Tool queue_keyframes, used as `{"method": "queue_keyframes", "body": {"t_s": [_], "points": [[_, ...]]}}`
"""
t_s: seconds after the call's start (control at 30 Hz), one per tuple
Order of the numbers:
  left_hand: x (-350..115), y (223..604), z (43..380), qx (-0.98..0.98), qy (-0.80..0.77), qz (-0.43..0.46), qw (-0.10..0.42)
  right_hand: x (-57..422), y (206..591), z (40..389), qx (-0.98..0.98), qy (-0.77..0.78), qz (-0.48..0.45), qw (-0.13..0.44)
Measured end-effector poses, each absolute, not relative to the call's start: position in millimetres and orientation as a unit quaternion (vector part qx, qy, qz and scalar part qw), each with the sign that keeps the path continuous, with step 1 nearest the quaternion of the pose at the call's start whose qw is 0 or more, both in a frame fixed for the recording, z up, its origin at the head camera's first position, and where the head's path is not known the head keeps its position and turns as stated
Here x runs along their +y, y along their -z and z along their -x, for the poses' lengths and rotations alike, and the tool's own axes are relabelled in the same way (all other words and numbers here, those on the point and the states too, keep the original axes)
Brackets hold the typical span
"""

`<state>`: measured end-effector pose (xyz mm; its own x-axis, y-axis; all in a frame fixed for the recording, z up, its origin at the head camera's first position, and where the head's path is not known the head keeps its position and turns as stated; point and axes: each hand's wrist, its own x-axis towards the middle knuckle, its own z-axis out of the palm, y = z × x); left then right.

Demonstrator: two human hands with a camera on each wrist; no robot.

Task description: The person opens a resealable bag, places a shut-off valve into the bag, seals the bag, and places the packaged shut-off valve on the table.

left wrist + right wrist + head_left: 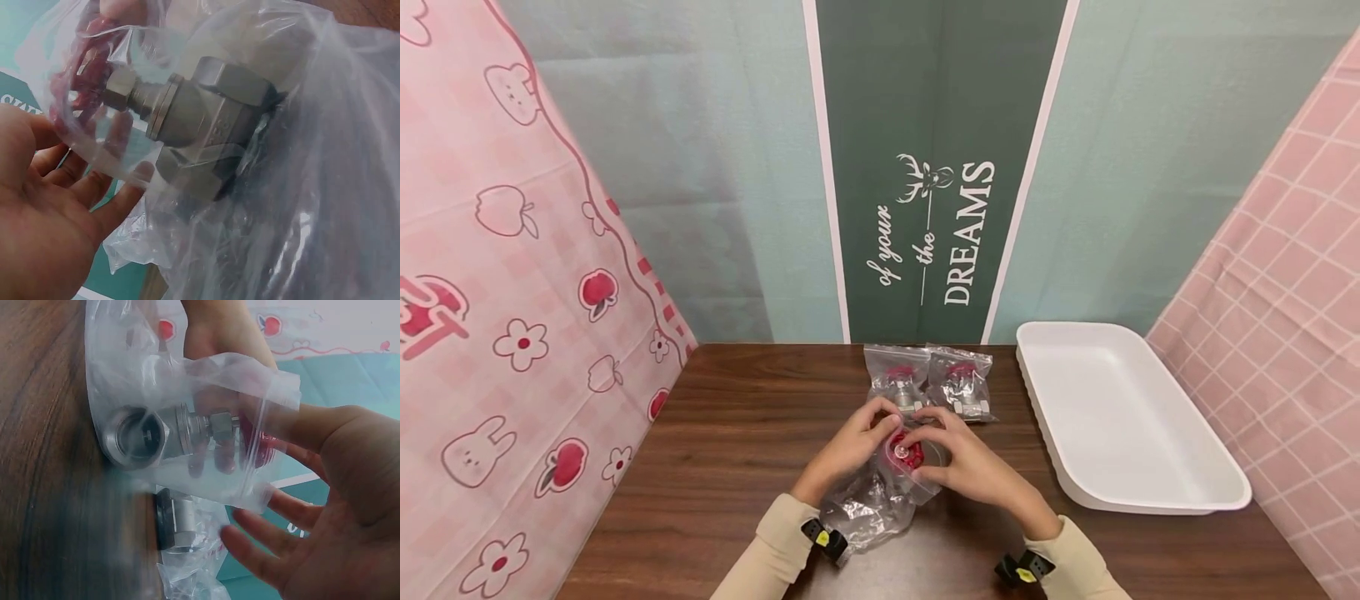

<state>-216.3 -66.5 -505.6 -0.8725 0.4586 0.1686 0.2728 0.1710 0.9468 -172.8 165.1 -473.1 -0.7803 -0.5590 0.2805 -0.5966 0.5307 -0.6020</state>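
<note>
A metal valve with a red handwheel (909,455) sits in a clear zip bag (215,372). Its steel body (187,119) shows through the plastic, and one round port (134,437) faces the right wrist camera. My left hand (855,444) pinches the bag near its mouth, with several fingers spread along the plastic beside the valve. From the other side, my right hand (973,462) grips the handwheel at the bag's mouth between thumb and fingers. The remaining fingers of that hand stretch out beneath the bag's zip edge in the right wrist view.
Behind my hands lie two more bagged valves, the left one (900,385) and the right one (966,390), both with red wheels. A white tray (1052,417) stands on the right. More crumpled clear plastic (868,508) rests on the brown wooden table (722,450) by my left wrist.
</note>
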Motion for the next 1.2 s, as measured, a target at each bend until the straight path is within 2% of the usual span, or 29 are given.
{"method": "queue_keyframes", "body": {"t_s": [0.3,0.67,1.07,1.2], "points": [[-69,512,215,0.743,-0.623,-0.24,0.038,164,481,170,-0.858,-0.38,-0.346,0.021],[-73,512,216,0.732,-0.646,-0.216,0.013,164,487,167,-0.872,-0.406,-0.273,-0.015],[-78,514,215,0.729,-0.663,-0.171,-0.024,169,491,170,-0.873,-0.412,-0.252,0.068],[-81,515,215,0.72,-0.671,-0.173,-0.038,171,491,171,-0.866,-0.433,-0.239,0.071]]}}
